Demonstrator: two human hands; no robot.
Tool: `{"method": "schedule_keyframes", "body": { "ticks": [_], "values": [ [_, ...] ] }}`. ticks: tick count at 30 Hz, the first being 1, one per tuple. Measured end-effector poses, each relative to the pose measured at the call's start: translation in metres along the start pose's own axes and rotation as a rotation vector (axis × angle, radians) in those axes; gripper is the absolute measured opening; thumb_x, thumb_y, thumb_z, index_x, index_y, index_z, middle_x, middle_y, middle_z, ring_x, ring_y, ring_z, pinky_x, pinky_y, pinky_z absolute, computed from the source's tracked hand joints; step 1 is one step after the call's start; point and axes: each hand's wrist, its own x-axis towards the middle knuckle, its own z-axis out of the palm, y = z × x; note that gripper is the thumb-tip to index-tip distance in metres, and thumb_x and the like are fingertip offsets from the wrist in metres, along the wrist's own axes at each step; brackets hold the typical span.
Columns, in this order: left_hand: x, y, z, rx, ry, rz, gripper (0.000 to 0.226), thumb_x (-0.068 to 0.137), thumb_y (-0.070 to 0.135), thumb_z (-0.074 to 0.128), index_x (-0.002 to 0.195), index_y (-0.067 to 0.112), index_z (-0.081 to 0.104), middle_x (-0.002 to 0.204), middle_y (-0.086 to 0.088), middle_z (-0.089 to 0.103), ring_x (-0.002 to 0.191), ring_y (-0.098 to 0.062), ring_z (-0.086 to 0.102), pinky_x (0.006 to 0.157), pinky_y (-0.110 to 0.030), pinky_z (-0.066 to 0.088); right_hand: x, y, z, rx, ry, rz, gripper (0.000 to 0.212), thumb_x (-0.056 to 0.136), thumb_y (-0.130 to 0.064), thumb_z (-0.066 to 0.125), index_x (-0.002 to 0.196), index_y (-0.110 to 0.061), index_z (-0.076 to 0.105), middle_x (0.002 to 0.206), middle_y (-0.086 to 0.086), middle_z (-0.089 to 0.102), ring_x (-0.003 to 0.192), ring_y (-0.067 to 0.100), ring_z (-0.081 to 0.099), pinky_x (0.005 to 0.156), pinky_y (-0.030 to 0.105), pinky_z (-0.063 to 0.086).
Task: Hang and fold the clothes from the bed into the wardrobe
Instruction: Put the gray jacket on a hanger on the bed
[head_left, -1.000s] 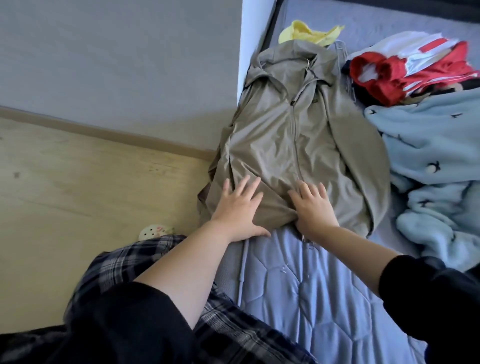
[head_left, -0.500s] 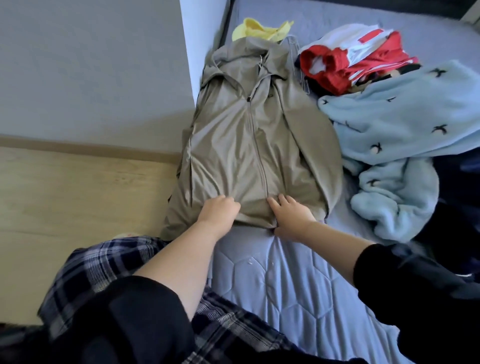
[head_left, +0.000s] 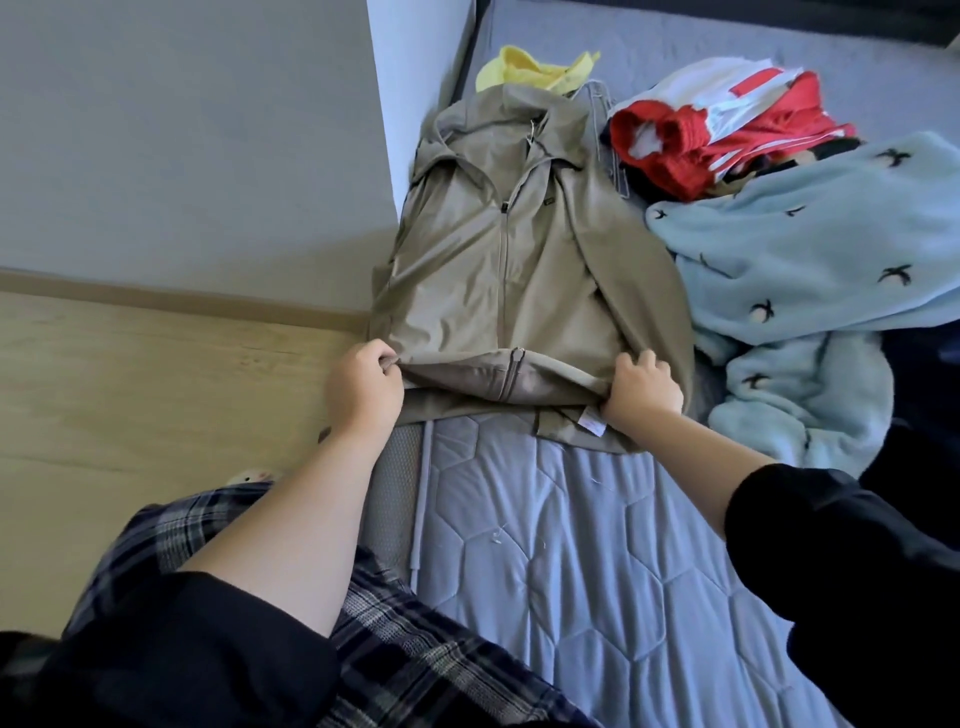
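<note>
A khaki zip-up jacket (head_left: 509, 260) lies flat on the grey quilted bed (head_left: 545, 545), collar away from me, sleeves folded inward. My left hand (head_left: 363, 384) grips the left corner of its bottom hem and my right hand (head_left: 644, 387) grips the right corner. The hem is lifted and turned up between the two hands, showing the lining and a white label (head_left: 592, 418).
A light blue fleece garment (head_left: 810, 291) lies right of the jacket. A red and white garment (head_left: 717, 135) and a yellow one (head_left: 530, 70) sit beyond it. Wire hangers (head_left: 605, 140) lie by the collar. Wooden floor (head_left: 130, 389) and grey wall are at left.
Both hands went from lying flat on the lower jacket to the hem corners, moved apart, closed on the fabric and raised the hem.
</note>
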Motion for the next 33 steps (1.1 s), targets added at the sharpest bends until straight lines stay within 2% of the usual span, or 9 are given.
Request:
{"method": "schedule_keyframes", "body": {
  "ticks": [4,8,12,15,19,21,26,30,33],
  "values": [
    [-0.002,-0.007,-0.006,0.058,-0.004,-0.014,0.021,0.084,0.003,0.051,0.095,0.010,0.067,0.096,-0.011,0.067,0.087,-0.036,0.057,0.066,-0.034,0.040,0.002,0.018,-0.004,0.497,0.164,0.302,0.032,0.078,-0.019,0.053,0.108,-0.007,0.053,0.112,0.015,0.057,0.105,0.035,0.054,0.078,0.035,0.042],
    [-0.007,-0.006,-0.007,0.120,-0.056,0.049,0.019,0.086,0.001,0.050,0.094,0.006,0.066,0.093,-0.015,0.065,0.085,-0.039,0.056,0.065,-0.038,0.041,0.001,0.018,-0.002,1.048,0.079,0.590,0.045,0.087,-0.025,0.050,0.124,0.000,0.054,0.125,0.017,0.059,0.114,0.033,0.055,0.081,0.028,0.037],
    [-0.010,-0.012,-0.003,0.129,-0.142,-0.031,0.015,0.088,0.004,0.047,0.073,0.005,0.050,0.081,-0.021,0.058,0.076,-0.040,0.053,0.059,-0.038,0.038,-0.003,0.000,-0.004,1.199,0.075,0.700,0.060,0.089,-0.039,0.052,0.138,-0.006,0.039,0.144,0.014,0.039,0.128,0.032,0.042,0.103,0.035,0.035],
    [-0.010,-0.014,-0.003,0.063,-0.185,-0.123,0.025,0.094,0.015,0.050,0.071,0.008,0.049,0.079,-0.019,0.058,0.076,-0.038,0.054,0.061,-0.036,0.037,-0.008,-0.005,-0.002,1.442,0.028,0.818,0.039,0.097,-0.025,0.043,0.134,-0.013,0.040,0.136,0.009,0.045,0.117,0.026,0.050,0.093,0.031,0.043],
    [-0.009,-0.015,-0.006,-0.056,-0.184,-0.280,0.030,0.096,0.024,0.051,0.070,0.011,0.052,0.072,-0.011,0.054,0.072,-0.032,0.049,0.062,-0.031,0.033,-0.023,-0.013,0.001,1.756,-0.225,0.820,0.026,0.093,-0.013,0.055,0.120,-0.015,0.053,0.100,0.005,0.060,0.099,0.025,0.061,0.087,0.039,0.049],
    [-0.009,-0.014,-0.008,-0.112,-0.149,-0.318,0.028,0.096,0.020,0.049,0.070,0.010,0.052,0.069,-0.010,0.052,0.072,-0.032,0.048,0.063,-0.031,0.033,-0.030,-0.017,-0.011,1.937,-0.302,0.573,0.018,0.095,-0.012,0.050,0.111,-0.014,0.056,0.085,0.002,0.066,0.091,0.022,0.061,0.082,0.037,0.049],
    [-0.004,-0.012,-0.020,-0.186,0.056,-0.355,0.033,0.097,0.022,0.047,0.089,-0.007,0.060,0.093,-0.027,0.062,0.086,-0.040,0.057,0.067,-0.034,0.035,-0.037,-0.005,-0.049,2.212,-0.525,0.189,0.029,0.092,-0.016,0.042,0.101,-0.005,0.068,0.095,0.008,0.073,0.086,0.019,0.070,0.077,0.031,0.057],
    [0.002,-0.014,-0.030,-0.212,0.179,-0.478,0.046,0.099,0.035,0.045,0.099,-0.008,0.061,0.102,-0.026,0.063,0.094,-0.041,0.058,0.069,-0.034,0.036,-0.022,0.003,-0.054,2.351,-0.323,0.409,0.033,0.099,-0.032,0.044,0.112,-0.008,0.063,0.104,0.008,0.070,0.098,0.021,0.066,0.092,0.033,0.051],
    [0.004,-0.020,-0.032,-0.219,0.199,-0.592,0.044,0.100,0.034,0.042,0.108,-0.006,0.059,0.113,-0.024,0.062,0.104,-0.039,0.057,0.074,-0.035,0.037,-0.019,0.003,-0.036,2.025,-0.084,0.678,0.021,0.092,-0.024,0.060,0.106,-0.009,0.064,0.108,0.006,0.066,0.103,0.023,0.062,0.092,0.036,0.050]
  ]
}}
